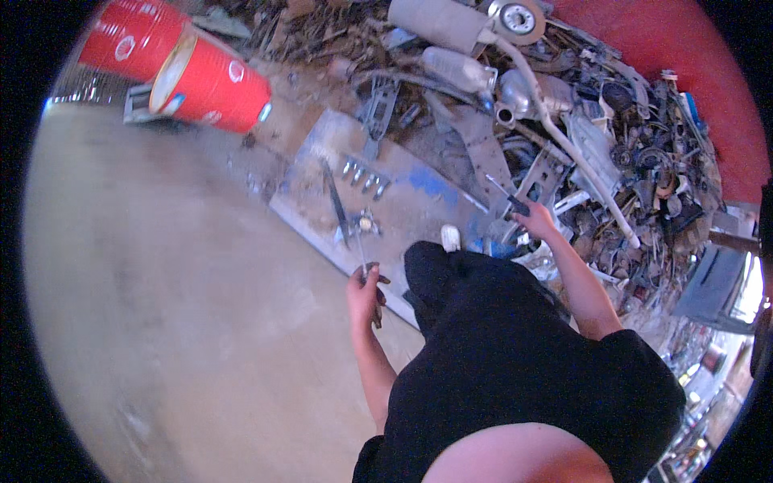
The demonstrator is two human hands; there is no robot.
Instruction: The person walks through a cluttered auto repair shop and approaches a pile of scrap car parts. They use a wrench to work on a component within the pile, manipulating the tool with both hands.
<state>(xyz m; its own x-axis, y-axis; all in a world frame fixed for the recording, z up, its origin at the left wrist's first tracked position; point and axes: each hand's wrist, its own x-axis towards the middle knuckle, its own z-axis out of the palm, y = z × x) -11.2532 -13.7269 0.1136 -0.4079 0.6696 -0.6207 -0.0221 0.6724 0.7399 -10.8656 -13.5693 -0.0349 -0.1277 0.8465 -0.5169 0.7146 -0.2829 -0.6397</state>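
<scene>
L hand (368, 296): thumb & finger pinched on a thin rod (361, 258), other fingers loosely curled; rod points up-left over the near edge of the surface (310, 221), its tip nr the small round part (368, 220), can't tell if touching. R hand (533, 220): closed round the dark handle of a tool (519, 206), thin shaft pointing up-left, held out beside the scrap pile (475, 137).

On surface: long dark bar (334, 201), lying lengthwise L of the round part; row of silver pcs (366, 179) side by side, just R of the bar's upper half; blue patch (431, 183) further R.

Scrap pile runs behind & R, w/ muffler (439, 22), brake disc (516, 19) & long bent pipe (555, 133). Red drums (221, 84) upper L, well apart from both hands.
</scene>
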